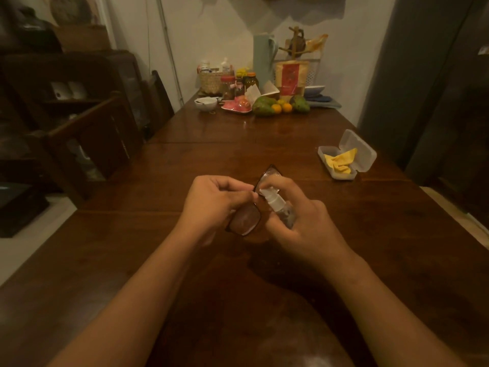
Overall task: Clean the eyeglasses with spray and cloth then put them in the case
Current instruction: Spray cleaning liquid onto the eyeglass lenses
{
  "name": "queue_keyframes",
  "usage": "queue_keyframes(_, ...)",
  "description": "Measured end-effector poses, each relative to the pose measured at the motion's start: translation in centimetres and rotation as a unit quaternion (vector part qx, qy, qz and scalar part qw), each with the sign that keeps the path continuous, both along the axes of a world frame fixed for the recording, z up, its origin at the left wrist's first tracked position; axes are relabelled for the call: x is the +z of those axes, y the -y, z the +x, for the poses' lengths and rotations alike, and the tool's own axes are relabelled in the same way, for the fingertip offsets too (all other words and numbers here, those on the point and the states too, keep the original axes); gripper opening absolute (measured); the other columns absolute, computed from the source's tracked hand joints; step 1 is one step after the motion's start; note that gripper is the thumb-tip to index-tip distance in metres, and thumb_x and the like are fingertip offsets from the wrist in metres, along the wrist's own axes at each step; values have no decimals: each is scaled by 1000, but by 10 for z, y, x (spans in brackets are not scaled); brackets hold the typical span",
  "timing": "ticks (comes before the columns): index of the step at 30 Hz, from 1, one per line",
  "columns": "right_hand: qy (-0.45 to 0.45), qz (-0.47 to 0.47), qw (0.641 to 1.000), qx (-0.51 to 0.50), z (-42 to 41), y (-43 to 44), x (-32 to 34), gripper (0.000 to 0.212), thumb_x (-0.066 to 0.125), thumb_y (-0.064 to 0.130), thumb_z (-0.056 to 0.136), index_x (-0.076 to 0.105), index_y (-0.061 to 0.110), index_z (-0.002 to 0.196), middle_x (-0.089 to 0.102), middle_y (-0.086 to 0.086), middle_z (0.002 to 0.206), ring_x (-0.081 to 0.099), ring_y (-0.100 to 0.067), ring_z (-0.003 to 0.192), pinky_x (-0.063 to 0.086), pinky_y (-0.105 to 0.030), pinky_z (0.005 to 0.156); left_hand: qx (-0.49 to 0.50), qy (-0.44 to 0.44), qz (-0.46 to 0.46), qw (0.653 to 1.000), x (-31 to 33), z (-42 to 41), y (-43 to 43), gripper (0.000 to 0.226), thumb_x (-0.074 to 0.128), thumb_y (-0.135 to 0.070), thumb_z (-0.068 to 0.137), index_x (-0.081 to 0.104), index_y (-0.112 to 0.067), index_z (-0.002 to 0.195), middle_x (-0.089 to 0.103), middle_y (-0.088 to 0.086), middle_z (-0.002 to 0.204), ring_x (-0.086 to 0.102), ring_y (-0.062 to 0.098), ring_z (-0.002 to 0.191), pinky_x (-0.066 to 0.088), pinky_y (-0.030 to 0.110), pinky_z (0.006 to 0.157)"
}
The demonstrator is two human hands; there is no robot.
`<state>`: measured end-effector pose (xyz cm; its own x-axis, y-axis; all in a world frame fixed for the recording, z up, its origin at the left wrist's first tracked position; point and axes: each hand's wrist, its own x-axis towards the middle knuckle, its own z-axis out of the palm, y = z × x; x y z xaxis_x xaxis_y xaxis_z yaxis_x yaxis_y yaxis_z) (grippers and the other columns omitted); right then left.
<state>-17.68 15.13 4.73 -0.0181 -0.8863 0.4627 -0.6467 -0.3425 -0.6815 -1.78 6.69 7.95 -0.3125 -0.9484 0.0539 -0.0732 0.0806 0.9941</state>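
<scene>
Dark-framed eyeglasses [246,219] are held above the wooden table [370,234] at its middle, one lens low and the other rising behind my fingers. My left hand [211,205] pinches the frame near the bridge. My right hand [304,218] grips a small clear spray bottle [281,207] with a white pump, its nozzle close to the upper lens. A clear plastic case [362,152] lies open at the right of the table, with a crumpled yellow cloth [340,161] inside it.
The far end of the table carries fruit [264,105], jars, a woven basket [211,80], a white bowl [205,103] and a red-labelled pouch [291,75]. Dark wooden chairs [100,139] stand along the left side. A dark cabinet [449,102] rises at the right.
</scene>
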Motion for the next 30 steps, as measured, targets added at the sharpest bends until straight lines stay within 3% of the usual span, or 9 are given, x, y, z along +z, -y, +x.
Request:
queue_keyframes(2, -2, 1, 1000, 8, 2, 0, 0, 49, 52, 39, 84, 38, 66, 123, 62, 19, 86, 56, -14, 47, 41, -26, 34, 8, -11, 0, 1000, -1, 1, 1, 5, 77, 3, 76, 78, -2, 78, 76, 18, 75, 72, 22, 65, 59, 31, 60)
queue_keyframes(5, -4, 0, 1000, 16, 4, 0, -3, 49, 52, 40, 84, 38, 67, 123, 64, 0, 75, 57, -21, 47, 43, -37, 35, 20, -37, 18, 999, -2, 1, 3, 9, 76, 2, 75, 78, -6, 71, 75, 15, 70, 70, 18, 60, 56, 27, 54)
queue_keyframes(7, -6, 4, 1000, 23, 6, 1, -4, 49, 51, 40, 84, 38, 66, 124, 62, -4, 69, 54, -21, 44, 41, -36, 34, 20, -57, 33, 998, -3, 1, 3, 11, 76, 1, 75, 77, -8, 69, 74, 12, 67, 70, 16, 58, 55, 24, 51)
queue_keyframes(10, 6, 13, 999, 32, 9, 0, -4, 52, 53, 38, 85, 38, 64, 128, 64, 11, 77, 50, -11, 42, 38, -19, 36, 9, -91, 54, 994, -4, 0, 3, 15, 74, 1, 76, 77, -9, 65, 74, 10, 68, 70, 16, 58, 53, 24, 51)
queue_keyframes(12, 12, 13, 999, 37, 11, 0, -3, 54, 54, 35, 87, 37, 62, 131, 62, 21, 80, 51, -6, 43, 38, -16, 39, 6, -108, 65, 992, -5, 0, 4, 19, 72, 2, 78, 76, -9, 64, 73, 10, 67, 70, 17, 58, 53, 24, 50)
queue_keyframes(19, -13, 23, 999, 37, 15, 2, 0, 54, 59, 29, 93, 36, 67, 124, 62, -1, 69, 54, -21, 46, 42, -28, 36, -9, -98, 84, 992, -7, 0, 4, 12, 71, -3, 81, 75, -6, 70, 72, 12, 68, 69, 19, 57, 54, 27, 48)
queue_keyframes(22, -17, 36, 998, 41, 15, 2, 0, 54, 58, 27, 93, 36, 67, 122, 63, 0, 70, 53, -22, 45, 41, -25, 38, -8, -86, 84, 993, -6, -1, 3, 8, 70, -1, 82, 74, -2, 76, 72, 13, 71, 68, 18, 58, 55, 27, 48)
queue_keyframes(25, -16, 37, 998, 39, 17, 2, -1, 45, 57, 26, 91, 40, 60, 116, 62, -2, 71, 53, -23, 48, 40, -34, 37, -2, -98, 86, 992, -6, -2, 2, 9, 68, 2, 83, 73, 1, 75, 70, 15, 69, 67, 19, 56, 55, 26, 49)
queue_keyframes(30, -12, 18, 999, 32, 21, 2, -2, 56, 60, 23, 93, 36, 66, 122, 64, 1, 75, 57, -22, 48, 44, -32, 37, -11, -109, 89, 990, -6, 0, 2, 13, 69, 0, 84, 73, -3, 72, 71, 11, 65, 68, 18, 56, 55, 27, 49)
